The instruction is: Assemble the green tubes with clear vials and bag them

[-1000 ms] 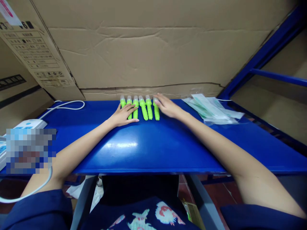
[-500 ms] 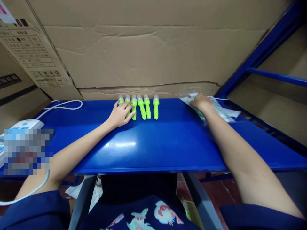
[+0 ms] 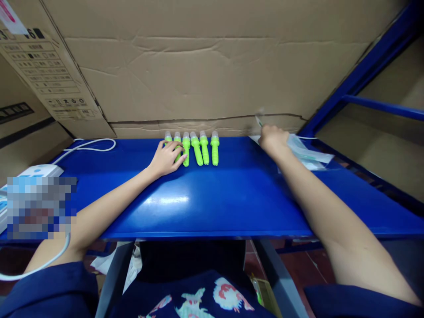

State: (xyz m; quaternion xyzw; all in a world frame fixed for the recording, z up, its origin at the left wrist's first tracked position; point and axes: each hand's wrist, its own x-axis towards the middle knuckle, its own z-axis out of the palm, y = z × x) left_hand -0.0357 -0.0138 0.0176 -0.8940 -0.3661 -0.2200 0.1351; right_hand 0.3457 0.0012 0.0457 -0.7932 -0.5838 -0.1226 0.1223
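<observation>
Several lime-green torch-shaped sticks with clear caps (image 3: 205,152) lie side by side near the back of the blue table (image 3: 215,198), caps toward the cardboard. The rightmost stick (image 3: 215,153) sits slightly apart. My left hand (image 3: 165,159) rests over the leftmost ones with its fingers spread, partly hiding them. At the right, my right hand (image 3: 274,140) has its fingers closed on a clear plastic bag (image 3: 257,127), whose edge sticks up beyond the knuckles. Beneath and beside this hand lie more clear plastic bags (image 3: 308,154) with green print.
A tall cardboard sheet (image 3: 198,79) stands behind the table. On the left are a white power strip (image 3: 49,170) and a looped white cable (image 3: 96,148), with a blurred-out patch over part of it. Blue metal frame bars (image 3: 380,106) rise on the right.
My right hand has shifted slightly left and closed, lifting the edge of a plastic bag. My left hand and the green sticks have stayed put.
</observation>
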